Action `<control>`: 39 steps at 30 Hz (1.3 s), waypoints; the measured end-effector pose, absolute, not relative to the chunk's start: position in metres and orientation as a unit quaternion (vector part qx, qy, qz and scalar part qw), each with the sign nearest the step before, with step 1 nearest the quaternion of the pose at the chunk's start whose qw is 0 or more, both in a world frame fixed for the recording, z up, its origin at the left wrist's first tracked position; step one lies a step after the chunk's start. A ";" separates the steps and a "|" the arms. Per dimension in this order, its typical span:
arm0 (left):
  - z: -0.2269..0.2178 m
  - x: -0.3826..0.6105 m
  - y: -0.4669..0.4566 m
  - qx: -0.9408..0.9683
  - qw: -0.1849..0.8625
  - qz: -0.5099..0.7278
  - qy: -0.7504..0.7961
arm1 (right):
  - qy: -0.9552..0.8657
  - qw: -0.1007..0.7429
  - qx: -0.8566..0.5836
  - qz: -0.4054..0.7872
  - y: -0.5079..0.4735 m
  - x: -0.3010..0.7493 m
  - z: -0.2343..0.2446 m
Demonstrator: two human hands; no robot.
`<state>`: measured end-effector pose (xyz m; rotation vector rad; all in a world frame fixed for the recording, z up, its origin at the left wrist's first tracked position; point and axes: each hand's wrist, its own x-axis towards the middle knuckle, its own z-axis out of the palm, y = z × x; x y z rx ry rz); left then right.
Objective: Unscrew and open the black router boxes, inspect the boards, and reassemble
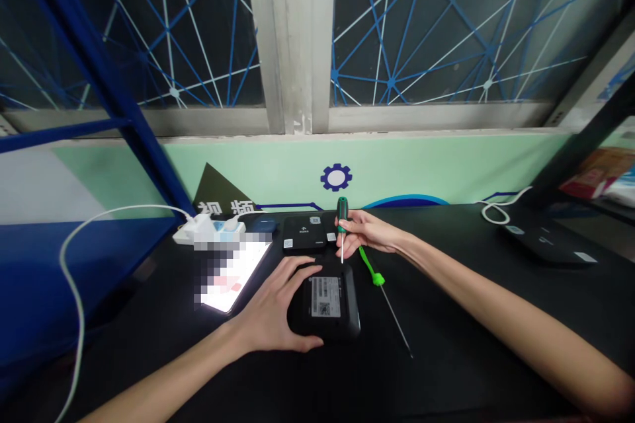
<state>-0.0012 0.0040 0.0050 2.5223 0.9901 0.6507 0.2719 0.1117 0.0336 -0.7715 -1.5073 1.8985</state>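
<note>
My right hand point(358, 230) grips a screwdriver point(342, 213) with a dark green handle, held upright, its metal shaft pointing down. The tip is at the far right corner of a black box point(300, 317) with a white printed label; whether it touches cannot be made out. Spread around the left side of that box, my left hand point(280, 307) steadies it between thumb and fingers. Just right of the box lies a second tool with a bright green handle point(378, 277) and a long thin metal shaft.
Left of my hand lies a lit phone point(235, 277), partly pixelated. Behind it is a white power strip point(188, 233) with plugs and a white cable point(74, 284). Another black box point(301, 238) sits near the wall. A black device point(546, 244) lies at the right.
</note>
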 end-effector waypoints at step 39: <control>0.010 -0.019 0.007 0.907 0.141 0.114 0.379 | -0.708 0.137 -0.627 0.295 0.064 0.324 0.041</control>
